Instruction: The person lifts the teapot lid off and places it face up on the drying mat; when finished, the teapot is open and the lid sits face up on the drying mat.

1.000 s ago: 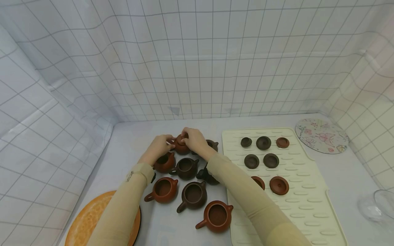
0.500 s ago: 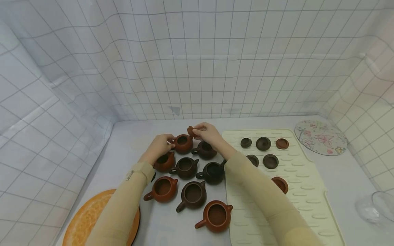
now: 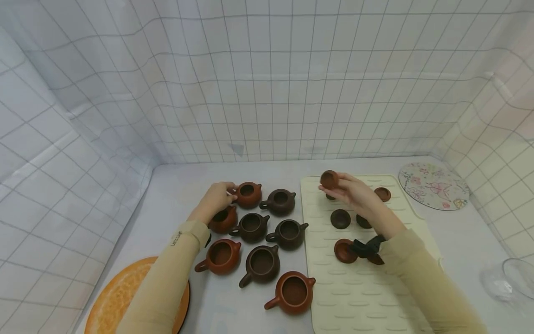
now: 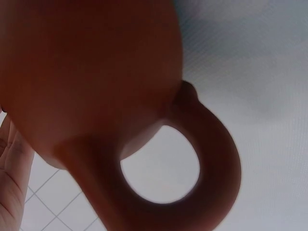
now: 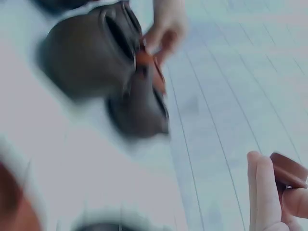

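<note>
At the back left, my left hand (image 3: pixel 218 197) pinches the handle of a small reddish-brown clay teapot (image 3: pixel 249 195), which stands lidless on the table. A similar reddish teapot (image 3: pixel 224 220) sits under that wrist, and its ring handle fills much of the left wrist view. My right hand (image 3: pixel 362 200) is raised over the cream mat (image 3: pixel 359 297), gripping a reddish-brown teapot lid (image 3: pixel 329 179) between thumb and fingers. The lid's hollow underside faces the head camera. In the right wrist view the same lid (image 5: pixel 289 169) shows side-on beside two straight fingers.
Lidless teapots, red and dark brown, stand in rows left of the mat, including a dark one (image 3: pixel 262 264) and a red one (image 3: pixel 294 292). Several lids, such as a dark one (image 3: pixel 340 218), lie on the mat. An orange round board (image 3: pixel 121 297), floral disc (image 3: pixel 434 186) and clear glass (image 3: pixel 517 278) lie around.
My right hand has lifted the lid off the back-left teapot and carried it right, over the mat. The left hand has stayed at the teapot's handle.
</note>
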`<state>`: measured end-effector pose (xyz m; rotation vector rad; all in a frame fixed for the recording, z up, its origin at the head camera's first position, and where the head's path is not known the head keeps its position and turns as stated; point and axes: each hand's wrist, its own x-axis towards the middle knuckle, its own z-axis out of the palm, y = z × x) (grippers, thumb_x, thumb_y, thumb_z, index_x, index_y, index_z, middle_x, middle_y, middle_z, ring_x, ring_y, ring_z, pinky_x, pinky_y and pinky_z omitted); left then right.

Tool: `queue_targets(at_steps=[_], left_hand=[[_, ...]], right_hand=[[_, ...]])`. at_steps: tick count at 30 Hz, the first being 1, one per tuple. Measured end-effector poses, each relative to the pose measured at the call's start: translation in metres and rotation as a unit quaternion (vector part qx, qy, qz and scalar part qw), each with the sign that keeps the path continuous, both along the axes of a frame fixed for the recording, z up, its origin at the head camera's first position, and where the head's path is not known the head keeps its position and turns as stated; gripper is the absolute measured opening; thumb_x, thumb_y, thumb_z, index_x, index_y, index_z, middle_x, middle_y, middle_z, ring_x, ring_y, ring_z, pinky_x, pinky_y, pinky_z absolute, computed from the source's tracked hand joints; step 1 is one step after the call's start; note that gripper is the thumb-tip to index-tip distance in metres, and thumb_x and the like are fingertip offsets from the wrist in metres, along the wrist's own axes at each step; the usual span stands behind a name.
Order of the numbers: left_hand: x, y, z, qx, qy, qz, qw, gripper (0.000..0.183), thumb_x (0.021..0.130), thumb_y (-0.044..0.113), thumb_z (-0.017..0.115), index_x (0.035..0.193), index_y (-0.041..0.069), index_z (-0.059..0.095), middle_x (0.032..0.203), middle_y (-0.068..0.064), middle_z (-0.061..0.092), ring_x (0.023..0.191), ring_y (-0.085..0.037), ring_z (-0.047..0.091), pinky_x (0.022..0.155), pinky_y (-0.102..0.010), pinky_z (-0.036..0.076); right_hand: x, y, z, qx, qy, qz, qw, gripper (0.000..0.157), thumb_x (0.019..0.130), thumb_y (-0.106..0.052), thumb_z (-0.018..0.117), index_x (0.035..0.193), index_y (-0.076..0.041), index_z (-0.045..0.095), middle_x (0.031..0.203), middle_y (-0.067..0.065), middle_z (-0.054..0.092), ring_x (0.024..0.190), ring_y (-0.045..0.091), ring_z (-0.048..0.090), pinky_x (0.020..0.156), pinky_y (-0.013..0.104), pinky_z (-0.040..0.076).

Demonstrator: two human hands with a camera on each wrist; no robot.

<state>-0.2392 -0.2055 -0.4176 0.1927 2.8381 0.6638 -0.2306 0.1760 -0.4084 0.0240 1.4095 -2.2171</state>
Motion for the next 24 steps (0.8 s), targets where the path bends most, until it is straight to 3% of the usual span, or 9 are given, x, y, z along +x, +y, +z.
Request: queue_targets(at_steps=[3, 6, 8, 11, 13, 16, 18, 21, 24], left_hand=[[-0.002, 0.001, -0.001, 0.0, 0.005, -0.004, 1.0, 0.037, 0.097, 0.009, 0.062, 0.132, -0.002, 0.059, 0.122, -0.024, 0.066, 0.114, -0.038, 0.062, 0.1, -0.048, 0.049], [-0.003, 0.0, -0.003, 0.001, 0.007, -0.004, 1.0, 0.037, 0.096, 0.009, 0.062, 0.132, -0.002, 0.059, 0.123, -0.024, 0.066, 0.115, -0.038, 0.061, 0.1, -0.049, 0.048], [-0.004, 0.0, -0.004, 0.002, 0.007, -0.004, 1.0, 0.038, 0.096, 0.01, 0.062, 0.132, -0.001, 0.059, 0.123, -0.023, 0.066, 0.116, -0.038, 0.061, 0.101, -0.049, 0.048], [-0.004, 0.0, -0.005, 0.001, 0.01, -0.005, 0.9999, 0.039, 0.096, 0.01, 0.063, 0.132, -0.002, 0.059, 0.123, -0.023, 0.066, 0.117, -0.039, 0.061, 0.101, -0.049, 0.048], [-0.004, 0.0, -0.006, -0.001, 0.012, -0.005, 0.9999, 0.039, 0.095, 0.01, 0.064, 0.132, -0.002, 0.059, 0.123, -0.024, 0.066, 0.116, -0.038, 0.061, 0.101, -0.049, 0.048], [-0.003, 0.0, -0.005, -0.004, 0.012, -0.006, 0.9999, 0.038, 0.096, 0.01, 0.063, 0.132, -0.002, 0.058, 0.123, -0.024, 0.066, 0.115, -0.038, 0.061, 0.099, -0.049, 0.049], [-0.002, 0.0, -0.004, -0.003, 0.008, -0.003, 1.0, 0.038, 0.097, 0.01, 0.062, 0.133, -0.002, 0.058, 0.124, -0.024, 0.065, 0.116, -0.038, 0.061, 0.099, -0.049, 0.049], [-0.001, 0.0, -0.003, -0.005, 0.005, -0.002, 1.0, 0.039, 0.097, 0.01, 0.062, 0.133, -0.002, 0.058, 0.124, -0.024, 0.065, 0.117, -0.038, 0.06, 0.099, -0.049, 0.049], [-0.001, 0.0, -0.003, -0.003, 0.006, -0.003, 1.0, 0.038, 0.097, 0.01, 0.062, 0.133, -0.002, 0.058, 0.124, -0.024, 0.065, 0.116, -0.038, 0.061, 0.099, -0.049, 0.049]], right_hand=[[0.013, 0.042, -0.006, -0.036, -0.008, -0.019, 0.999, 0.041, 0.107, -0.005, 0.035, 0.148, -0.004, 0.034, 0.122, 0.009, 0.059, 0.103, 0.016, 0.07, 0.095, 0.022, 0.052], [0.026, 0.078, -0.014, -0.067, -0.006, -0.016, 0.998, 0.026, 0.107, -0.009, 0.037, 0.127, -0.008, 0.054, 0.113, 0.007, 0.067, 0.105, 0.02, 0.07, 0.093, 0.024, 0.053], [0.035, 0.098, -0.02, -0.093, -0.008, -0.012, 0.996, 0.025, 0.107, -0.012, 0.037, 0.119, -0.009, 0.059, 0.113, 0.007, 0.067, 0.106, 0.022, 0.07, 0.094, 0.026, 0.053], [0.046, 0.12, -0.03, -0.08, 0.016, -0.008, 0.997, 0.027, 0.108, -0.016, 0.034, 0.121, -0.01, 0.058, 0.117, 0.004, 0.066, 0.109, 0.02, 0.068, 0.096, 0.027, 0.052], [0.052, 0.132, -0.037, -0.037, 0.037, -0.013, 0.999, 0.026, 0.108, -0.016, 0.035, 0.12, -0.012, 0.058, 0.116, -0.001, 0.067, 0.109, 0.014, 0.067, 0.096, 0.025, 0.052], [0.058, 0.143, -0.046, 0.087, 0.062, -0.034, 0.994, 0.022, 0.107, -0.023, 0.041, 0.119, -0.015, 0.057, 0.109, -0.011, 0.067, 0.102, 0.002, 0.066, 0.09, 0.019, 0.053], [0.061, 0.147, -0.05, 0.185, 0.061, -0.049, 0.98, 0.032, 0.106, -0.03, 0.045, 0.128, -0.009, 0.054, 0.103, -0.018, 0.064, 0.096, -0.004, 0.064, 0.086, 0.015, 0.053], [0.063, 0.149, -0.054, 0.309, 0.064, -0.053, 0.948, 0.057, 0.104, -0.038, 0.047, 0.141, 0.005, 0.041, 0.103, -0.021, 0.059, 0.092, -0.011, 0.059, 0.084, 0.014, 0.053], [0.064, 0.148, -0.056, 0.381, 0.077, -0.041, 0.921, 0.068, 0.104, -0.042, 0.044, 0.144, 0.013, 0.035, 0.121, 0.0, 0.059, 0.09, -0.016, 0.055, 0.084, 0.016, 0.054]])
